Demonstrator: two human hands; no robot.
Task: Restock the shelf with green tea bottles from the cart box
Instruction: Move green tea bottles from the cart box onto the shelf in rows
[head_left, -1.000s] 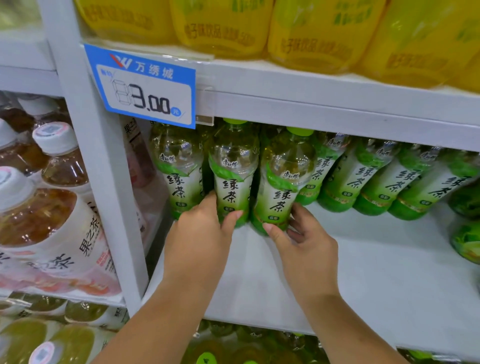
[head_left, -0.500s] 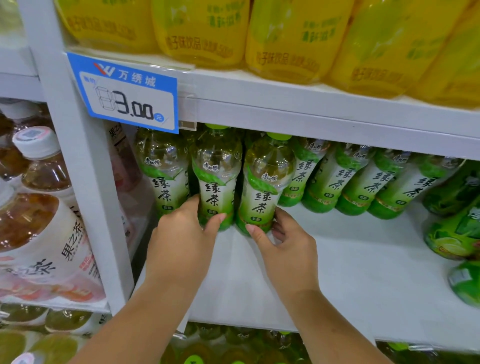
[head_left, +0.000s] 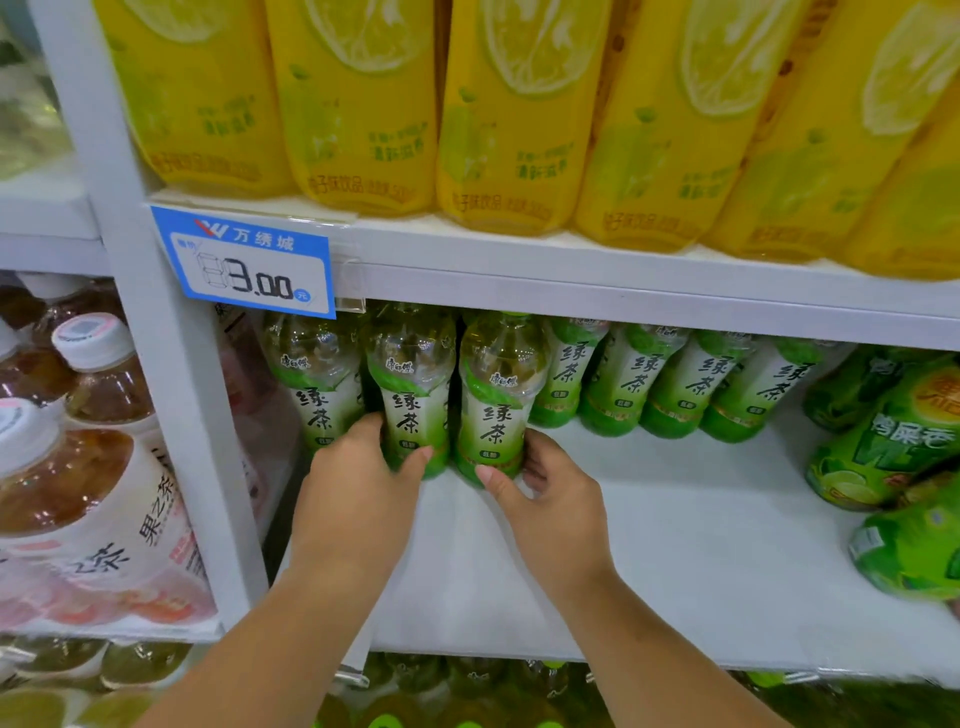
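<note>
left hand (head_left: 358, 493): curled low around the middle bottle (head_left: 413, 395), thumb across the front of its base and fingers tucked in on the far side. I grip down there because the shelf above leaves no room to hold it by the cap.

right hand (head_left: 550, 499): same deal on the right bottle (head_left: 498, 400), thumb on the front of the base and fingers hooked round its right side.

where the tea is: both bottles stand upright on the shelf (head_left: 675, 545), side by side and pretty much touching, labels out. A corner bottle (head_left: 317, 384) stands just to their left, near the upright post (head_left: 156, 364).

why here: this looks like the start of a front line, built from the left corner under the price tag (head_left: 254, 260). The back row (head_left: 623, 384) is pushed deep, and there's bare shelf in front of it on the right.

step, my guess: squaring these two up before letting go. Plenty of restocking left.

watch out for: tall skinny bottles packed this tight. Pull a hand out carelessly and one probably tips into its neighbour.

neighbours: yellow lemon drinks (head_left: 363, 104) above, brown tea bottles (head_left: 78, 467) in the next bay, a different green drink (head_left: 893, 441) far right. None of those are my job.

cart box: not in view, can't say what's left in it.
</note>
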